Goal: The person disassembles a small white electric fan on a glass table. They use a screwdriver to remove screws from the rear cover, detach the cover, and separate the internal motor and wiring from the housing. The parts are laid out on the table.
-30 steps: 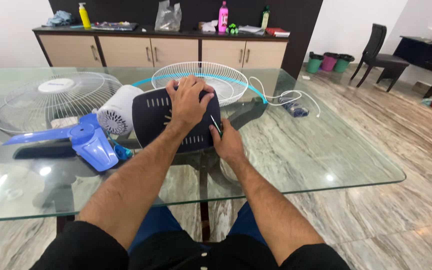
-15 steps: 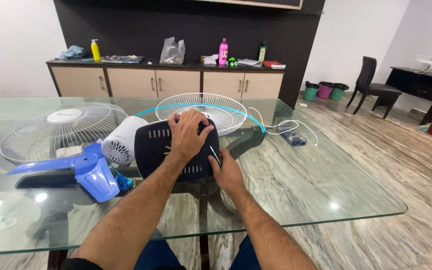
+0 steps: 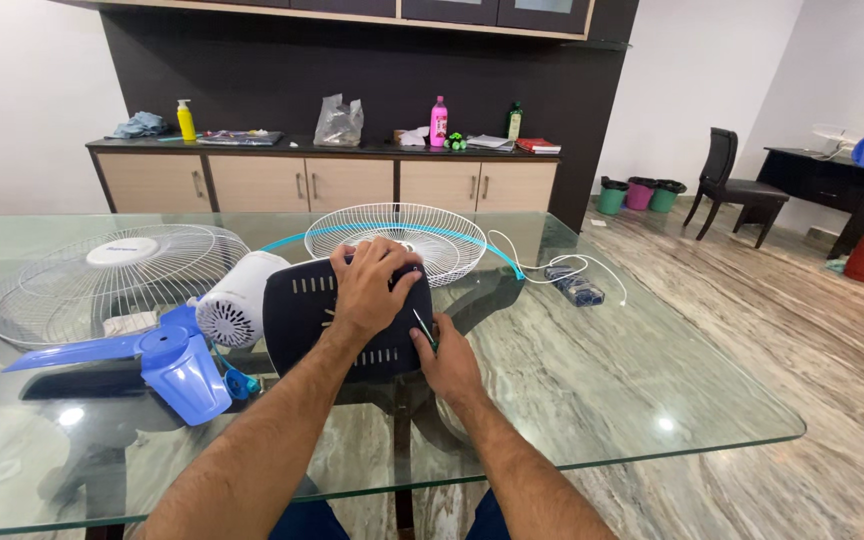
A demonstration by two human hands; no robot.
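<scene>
Left hand spread flat on dark slotted plastic fan base atop glass table; right hand closed around thin green-handled screwdriver at its edge.

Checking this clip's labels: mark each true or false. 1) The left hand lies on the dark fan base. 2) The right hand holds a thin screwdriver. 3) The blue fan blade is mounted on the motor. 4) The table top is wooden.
1) True: the left hand rests flat on the dark fan base.
2) True: the right hand holds a thin screwdriver.
3) False: the blue fan blade lies loose beside the white motor housing.
4) False: the table is glass.
</scene>
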